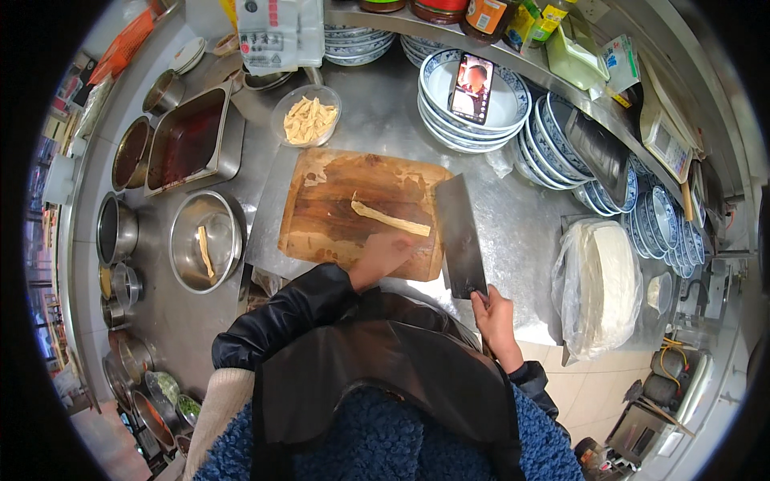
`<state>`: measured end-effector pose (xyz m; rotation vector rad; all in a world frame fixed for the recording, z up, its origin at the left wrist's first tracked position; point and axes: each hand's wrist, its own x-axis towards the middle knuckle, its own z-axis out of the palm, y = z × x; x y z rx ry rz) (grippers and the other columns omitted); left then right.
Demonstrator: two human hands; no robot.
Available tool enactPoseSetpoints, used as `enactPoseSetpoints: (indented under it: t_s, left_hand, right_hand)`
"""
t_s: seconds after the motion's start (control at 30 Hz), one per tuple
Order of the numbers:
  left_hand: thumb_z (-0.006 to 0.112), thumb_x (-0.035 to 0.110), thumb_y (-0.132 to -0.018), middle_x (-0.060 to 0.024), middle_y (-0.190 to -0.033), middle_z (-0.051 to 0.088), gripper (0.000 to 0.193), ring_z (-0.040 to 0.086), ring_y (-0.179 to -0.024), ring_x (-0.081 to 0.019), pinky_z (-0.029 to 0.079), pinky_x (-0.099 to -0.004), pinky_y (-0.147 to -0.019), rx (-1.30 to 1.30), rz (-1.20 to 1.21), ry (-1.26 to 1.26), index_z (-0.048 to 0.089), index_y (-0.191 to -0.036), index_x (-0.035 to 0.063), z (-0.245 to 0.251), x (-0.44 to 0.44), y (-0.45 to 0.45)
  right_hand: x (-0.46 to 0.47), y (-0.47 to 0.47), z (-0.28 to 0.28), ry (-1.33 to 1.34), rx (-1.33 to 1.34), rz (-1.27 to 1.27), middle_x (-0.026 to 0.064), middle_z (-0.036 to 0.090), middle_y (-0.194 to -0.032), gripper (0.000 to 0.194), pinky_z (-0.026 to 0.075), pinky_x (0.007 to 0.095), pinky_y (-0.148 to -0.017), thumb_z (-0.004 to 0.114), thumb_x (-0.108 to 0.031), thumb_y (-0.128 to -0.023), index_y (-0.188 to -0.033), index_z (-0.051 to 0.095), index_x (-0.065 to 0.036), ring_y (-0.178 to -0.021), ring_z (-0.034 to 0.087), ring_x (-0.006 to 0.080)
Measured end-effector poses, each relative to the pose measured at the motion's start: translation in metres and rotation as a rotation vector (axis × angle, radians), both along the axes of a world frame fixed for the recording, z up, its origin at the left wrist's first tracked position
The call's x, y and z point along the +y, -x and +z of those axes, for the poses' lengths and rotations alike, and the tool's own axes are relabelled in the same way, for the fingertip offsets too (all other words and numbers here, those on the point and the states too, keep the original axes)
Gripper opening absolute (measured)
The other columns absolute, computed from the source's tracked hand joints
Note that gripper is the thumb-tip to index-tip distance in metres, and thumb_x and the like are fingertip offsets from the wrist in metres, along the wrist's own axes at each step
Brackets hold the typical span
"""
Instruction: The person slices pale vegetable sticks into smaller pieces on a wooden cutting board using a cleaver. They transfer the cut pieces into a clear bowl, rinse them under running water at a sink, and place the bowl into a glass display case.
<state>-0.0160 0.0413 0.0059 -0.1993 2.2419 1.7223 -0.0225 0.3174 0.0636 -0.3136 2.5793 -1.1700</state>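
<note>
A pale yellow bean curd stick (391,219) lies slantwise on a wooden cutting board (355,174). Just below it, over the board's near part, is my left hand (382,255), blurred, with its fingers hard to make out. My right hand (497,324) grips the handle of a cleaver (462,237), whose broad blade points away from me along the board's right edge. Beyond the board stands a clear plastic bowl (278,123) of cut bean curd stick pieces (310,120). One more bean curd stick (205,252) rests in a steel bowl (180,264) to the left.
A deep steel pan (225,132) with dark red liquid stands at the far left. Stacked blue-and-white bowls (430,129) hold a lit phone (473,89). On the right lies a plastic-wrapped white block (607,288). A shelf with jars (490,21) overhangs the back.
</note>
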Motion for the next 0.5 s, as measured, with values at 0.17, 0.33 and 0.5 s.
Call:
enactPoseSetpoints:
  t_s: [0.17,0.33,0.5]
  left_hand:
    - [0.057,0.006,-0.077,-0.0190,-0.105,0.056,0.034,0.057,-0.096,-0.0352,0.047,-0.0392,-0.087,0.562,-0.179,0.603,0.057,-0.110,-0.0023,-0.002,-0.010,-0.003]
    - [0.056,0.009,-0.075,-0.0195,-0.111,0.054,0.038,0.052,-0.108,-0.0357,0.041,-0.0409,-0.098,0.718,-0.298,0.687,0.057,-0.110,-0.0052,-0.014,-0.006,0.002]
    - [0.048,0.006,-0.077,-0.0212,-0.112,0.053,0.034,0.050,-0.107,-0.0379,0.042,-0.0419,-0.094,0.788,-0.281,0.708,0.055,-0.108,-0.0070,-0.014,-0.004,0.002]
  right_hand:
    - [0.002,-0.009,0.011,-0.283,0.287,0.281,0.0179,0.059,-0.060,0.011,0.047,0.0428,-0.048,0.059,-0.011,-0.087,-0.088,0.055,0.000,-0.052,0.060,0.0348]
    - [0.003,-0.008,0.017,-0.430,0.358,0.443,0.0152,0.057,-0.064,0.007,0.049,0.0418,-0.048,0.056,-0.006,-0.082,-0.083,0.050,-0.004,-0.054,0.061,0.0339]
    - [0.009,-0.002,0.019,-0.476,0.364,0.516,0.0151,0.056,-0.065,0.009,0.050,0.0413,-0.050,0.054,-0.002,-0.077,-0.084,0.048,-0.004,-0.056,0.062,0.0334]
